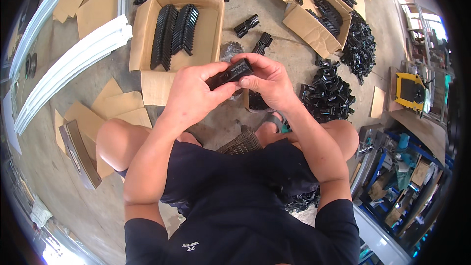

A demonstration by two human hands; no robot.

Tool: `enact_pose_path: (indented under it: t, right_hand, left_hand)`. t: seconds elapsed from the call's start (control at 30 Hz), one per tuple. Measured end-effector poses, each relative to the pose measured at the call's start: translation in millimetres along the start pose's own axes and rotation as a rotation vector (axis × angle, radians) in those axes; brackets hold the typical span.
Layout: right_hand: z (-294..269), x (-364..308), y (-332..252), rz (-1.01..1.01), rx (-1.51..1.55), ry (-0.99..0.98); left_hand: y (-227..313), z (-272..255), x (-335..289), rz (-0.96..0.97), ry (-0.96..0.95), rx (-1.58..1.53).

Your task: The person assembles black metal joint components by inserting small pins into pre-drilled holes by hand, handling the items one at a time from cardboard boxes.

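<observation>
A short black tube-shaped part (229, 74) is held in front of me, tilted up toward its right end. My left hand (192, 91) grips its left end between thumb and fingers. At the other end, the thumb and fingers of my right hand (273, 82) close round the rim. Beyond my hands lie a black clamp-like part (246, 25) and another black fitting (263, 42) on the floor. An open cardboard box (139, 44) at the far left holds black parts (164, 37) stacked in slanting rows. Below my right hand, a small container of black pieces (257, 101) is partly hidden.
Loose black parts form a heap (329, 93) by my right knee. Another open carton (310, 33) stands at the far right beside a second heap (359, 44). Long white profiles (73, 71) and cardboard sheets (105, 100) lie left. A cluttered rack (407, 176) stands right.
</observation>
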State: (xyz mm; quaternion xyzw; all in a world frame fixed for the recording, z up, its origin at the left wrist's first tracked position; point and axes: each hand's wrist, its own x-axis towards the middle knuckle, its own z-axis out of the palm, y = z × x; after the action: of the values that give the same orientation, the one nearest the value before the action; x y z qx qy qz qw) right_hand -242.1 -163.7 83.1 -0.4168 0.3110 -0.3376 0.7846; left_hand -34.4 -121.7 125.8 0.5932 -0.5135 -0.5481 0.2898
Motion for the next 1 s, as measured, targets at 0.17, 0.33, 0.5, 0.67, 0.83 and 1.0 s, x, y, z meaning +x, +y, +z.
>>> enact_pose_path:
  t: [0.17, 0.33, 0.5, 0.67, 0.83, 1.0]
  right_hand:
    - [7, 3, -7, -0.076, -0.019, 0.042]
    - [6, 1, -10, -0.052, 0.024, 0.109]
    - [20, 5, -21, -0.081, 0.002, 0.138]
    - [26, 7, -29, -0.154, -0.185, 0.141]
    - [31, 13, -34, -0.194, -0.145, 0.088]
    - [39, 13, -43, -0.166, -0.161, 0.104]
  left_hand:
    - [-5, 4, -1, 0.226, 0.148, -0.096]
    - [-7, 10, -1, 0.372, 0.221, -0.138]
    - [-3, 14, -3, 0.32, 0.236, -0.25]
    - [-2, 12, -1, 0.421, 0.282, -0.286]
    - [-4, 5, -2, 0.383, 0.243, -0.482]
    - [-2, 1, -7, 0.43, 0.289, -0.438]
